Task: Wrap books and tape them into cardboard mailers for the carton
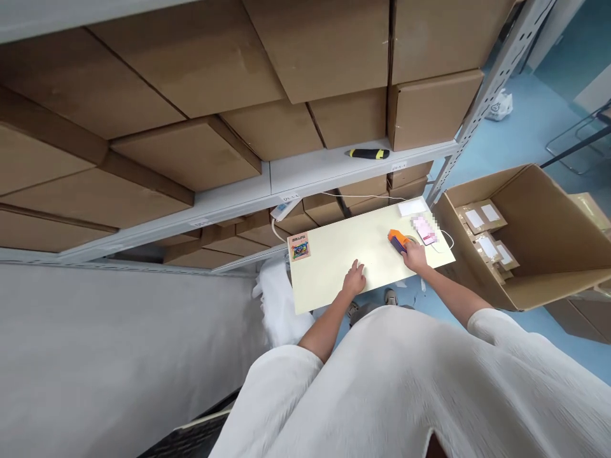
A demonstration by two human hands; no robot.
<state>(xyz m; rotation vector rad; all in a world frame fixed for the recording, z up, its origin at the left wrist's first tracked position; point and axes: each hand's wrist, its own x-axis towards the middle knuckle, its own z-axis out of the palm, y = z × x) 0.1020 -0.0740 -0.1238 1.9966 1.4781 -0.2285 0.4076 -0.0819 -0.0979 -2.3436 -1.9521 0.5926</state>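
On the pale tabletop (329, 273) my left hand (354, 278) lies with its fingers stretched out and holds nothing. My right hand (415, 256) is wrapped round an orange and purple tape dispenser (397, 240), over the right half of the table. Just beyond that hand lies a phone-like pink and white item (426, 230), partly blurred. Behind it, at the table's back edge, is a small white block or stack (411, 207). A small colourful printed packet (300, 247) lies at the left back corner.
Shelves of brown cartons (344, 51) rise behind the table, with a yellow and black utility knife (370, 154) on the shelf edge. A power strip (285, 210) hangs below. To the right, a large open carton (563, 222) holds several small labelled boxes (482, 216). White wrapping (281, 305) bulges at left.
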